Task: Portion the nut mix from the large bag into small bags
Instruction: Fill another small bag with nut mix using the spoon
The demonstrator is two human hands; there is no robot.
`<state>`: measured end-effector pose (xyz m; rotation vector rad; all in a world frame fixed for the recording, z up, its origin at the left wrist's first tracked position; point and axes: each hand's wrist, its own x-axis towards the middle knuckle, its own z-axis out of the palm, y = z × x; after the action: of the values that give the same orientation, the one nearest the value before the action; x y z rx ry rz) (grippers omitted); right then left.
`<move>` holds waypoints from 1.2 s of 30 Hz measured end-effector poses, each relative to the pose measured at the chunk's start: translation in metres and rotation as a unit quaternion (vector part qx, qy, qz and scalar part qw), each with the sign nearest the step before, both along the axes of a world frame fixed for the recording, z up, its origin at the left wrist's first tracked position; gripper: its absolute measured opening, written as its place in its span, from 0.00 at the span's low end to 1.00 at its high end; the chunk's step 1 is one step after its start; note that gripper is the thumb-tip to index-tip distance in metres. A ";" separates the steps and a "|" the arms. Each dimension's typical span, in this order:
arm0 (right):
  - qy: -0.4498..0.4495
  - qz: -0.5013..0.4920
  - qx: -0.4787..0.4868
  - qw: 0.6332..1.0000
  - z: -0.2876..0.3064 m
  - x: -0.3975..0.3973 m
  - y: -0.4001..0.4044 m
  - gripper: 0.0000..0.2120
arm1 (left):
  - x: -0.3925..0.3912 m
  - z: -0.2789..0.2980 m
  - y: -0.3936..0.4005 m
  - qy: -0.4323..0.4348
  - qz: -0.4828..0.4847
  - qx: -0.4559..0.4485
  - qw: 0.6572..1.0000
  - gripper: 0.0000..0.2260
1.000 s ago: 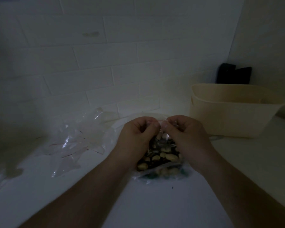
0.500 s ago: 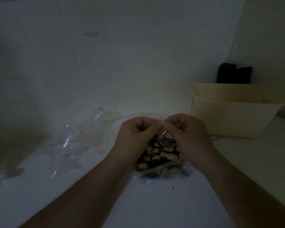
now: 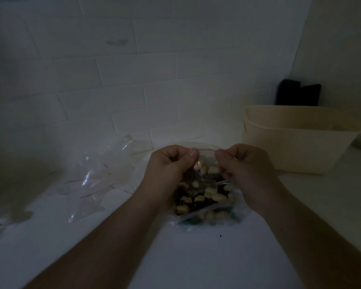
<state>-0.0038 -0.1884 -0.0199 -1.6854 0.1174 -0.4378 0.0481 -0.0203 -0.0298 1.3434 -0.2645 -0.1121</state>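
Left hand [image 3: 171, 167] and right hand [image 3: 244, 167] each pinch red zip strip of small bag [image 3: 204, 197] on worktop [image 3: 196, 257] — hands now spread apart along strip, formerly touching; likely sealing filled portion.

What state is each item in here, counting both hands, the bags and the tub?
left hand: pinches the small bag's red-lined top edge.
right hand: pinches the same edge, apart from the left.
small bag: holds nut mix, upright between the hands; whether sealed, cannot tell.
empty clear bags: loose, crumpled on the counter, left of the hands.
beige tub: upright, open-topped; contents not visible.
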 end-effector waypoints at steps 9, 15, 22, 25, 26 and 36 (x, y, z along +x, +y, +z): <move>0.029 0.023 0.291 0.956 0.002 0.006 0.000 0.11 | -0.007 0.003 -0.005 0.046 -0.100 0.013 0.994 0.16; 0.053 0.082 0.311 0.945 0.003 0.007 0.002 0.06 | 0.000 0.004 0.002 -0.006 -0.009 -0.006 1.000 0.15; 0.033 0.144 0.135 0.980 -0.005 0.001 0.007 0.07 | -0.001 0.005 0.003 -0.084 0.007 0.048 0.995 0.17; 0.022 0.123 0.124 0.984 -0.009 0.004 0.007 0.14 | -0.001 0.004 0.004 -0.121 0.033 0.104 0.987 0.17; 0.023 0.116 0.123 0.985 -0.010 0.005 0.007 0.15 | -0.001 0.004 0.003 -0.118 0.028 0.103 0.987 0.16; 0.023 0.096 0.202 0.974 -0.007 0.007 0.005 0.09 | -0.003 0.000 0.002 -0.090 -0.032 0.100 0.990 0.19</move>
<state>0.0028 -0.1835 -0.0271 -1.2905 0.0703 -0.2119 0.0456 -0.0183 -0.0297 1.5473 -0.4580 -0.0719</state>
